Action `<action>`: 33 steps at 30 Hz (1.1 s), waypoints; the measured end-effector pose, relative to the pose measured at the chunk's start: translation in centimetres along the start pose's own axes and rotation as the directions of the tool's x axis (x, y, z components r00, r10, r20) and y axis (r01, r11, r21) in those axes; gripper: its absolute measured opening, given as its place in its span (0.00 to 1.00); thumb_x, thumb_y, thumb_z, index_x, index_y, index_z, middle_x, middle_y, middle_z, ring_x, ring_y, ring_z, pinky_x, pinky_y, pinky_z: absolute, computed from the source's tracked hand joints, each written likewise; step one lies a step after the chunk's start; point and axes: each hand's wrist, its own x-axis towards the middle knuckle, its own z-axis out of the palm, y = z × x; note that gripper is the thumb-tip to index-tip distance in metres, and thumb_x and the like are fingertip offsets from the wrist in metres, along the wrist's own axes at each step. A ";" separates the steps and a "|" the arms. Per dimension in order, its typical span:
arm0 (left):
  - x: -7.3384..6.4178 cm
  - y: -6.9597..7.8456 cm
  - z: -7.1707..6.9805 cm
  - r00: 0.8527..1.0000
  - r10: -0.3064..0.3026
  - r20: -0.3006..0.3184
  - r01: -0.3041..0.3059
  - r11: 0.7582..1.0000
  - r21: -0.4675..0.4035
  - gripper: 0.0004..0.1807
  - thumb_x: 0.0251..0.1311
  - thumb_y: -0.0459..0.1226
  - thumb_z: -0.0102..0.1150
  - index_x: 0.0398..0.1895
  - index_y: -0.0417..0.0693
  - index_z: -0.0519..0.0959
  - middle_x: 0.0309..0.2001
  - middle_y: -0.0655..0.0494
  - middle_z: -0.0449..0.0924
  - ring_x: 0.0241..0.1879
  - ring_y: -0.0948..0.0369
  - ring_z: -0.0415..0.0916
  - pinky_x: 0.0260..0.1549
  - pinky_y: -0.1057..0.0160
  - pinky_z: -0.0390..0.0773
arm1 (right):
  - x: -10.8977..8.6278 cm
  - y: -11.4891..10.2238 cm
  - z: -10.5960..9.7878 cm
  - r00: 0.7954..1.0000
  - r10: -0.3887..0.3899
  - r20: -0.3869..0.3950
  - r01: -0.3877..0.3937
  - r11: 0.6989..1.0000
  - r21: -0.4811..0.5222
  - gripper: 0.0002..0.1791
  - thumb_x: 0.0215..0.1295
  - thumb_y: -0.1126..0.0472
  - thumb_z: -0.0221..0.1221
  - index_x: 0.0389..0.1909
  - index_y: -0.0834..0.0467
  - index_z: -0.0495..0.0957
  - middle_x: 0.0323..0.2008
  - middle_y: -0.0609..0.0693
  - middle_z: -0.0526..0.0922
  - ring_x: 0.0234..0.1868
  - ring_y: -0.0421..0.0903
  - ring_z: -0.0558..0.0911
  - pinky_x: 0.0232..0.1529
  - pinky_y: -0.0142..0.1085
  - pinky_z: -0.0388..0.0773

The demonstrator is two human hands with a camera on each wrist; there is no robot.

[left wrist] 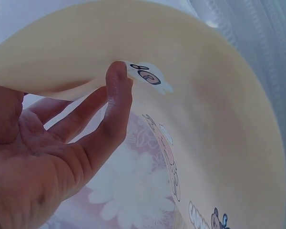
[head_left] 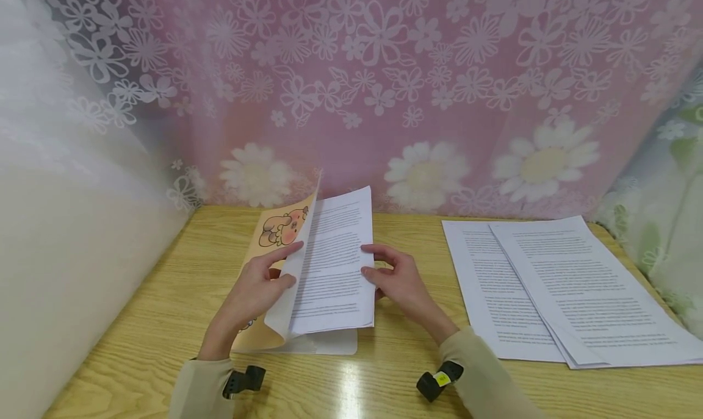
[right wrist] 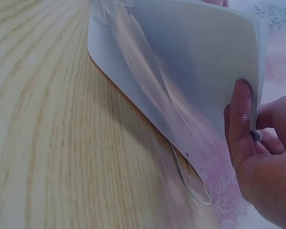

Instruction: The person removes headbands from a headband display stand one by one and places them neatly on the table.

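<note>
An orange document folder (head_left: 262, 230) with cartoon animals on its cover stands part open on the table. My left hand (head_left: 263, 286) grips the raised cover, which bends into a curve in the left wrist view; one fingertip (left wrist: 117, 71) lies against its printed face. Printed paper sheets (head_left: 339, 260) are tilted up inside the folder. Their right edge is pinched between the thumb and fingers of my right hand (head_left: 398, 279). From the right wrist view, the sheets' blank underside (right wrist: 205, 52) slants above the folder's pale back panel (right wrist: 102, 57).
Two overlapping piles of printed sheets (head_left: 593, 285) lie on the wooden table (head_left: 406, 358) at the right. A thin elastic loop (right wrist: 193, 188) hangs from the folder's edge. Behind the table hangs a pink floral curtain (head_left: 340, 102), with pale hangings at both sides.
</note>
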 end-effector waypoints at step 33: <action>0.0 0.1 0.0 1.000 -0.014 -0.010 0.014 1.000 -0.011 0.32 0.57 0.32 0.50 0.64 0.74 0.67 0.27 0.51 0.73 0.20 0.59 0.67 0.15 0.67 0.65 | 1.8 0.4 3.3 1.000 0.026 -0.011 -0.026 0.999 -0.033 0.21 0.62 0.61 0.61 0.57 0.47 0.75 0.53 0.51 0.77 0.28 0.45 0.81 0.21 0.36 0.79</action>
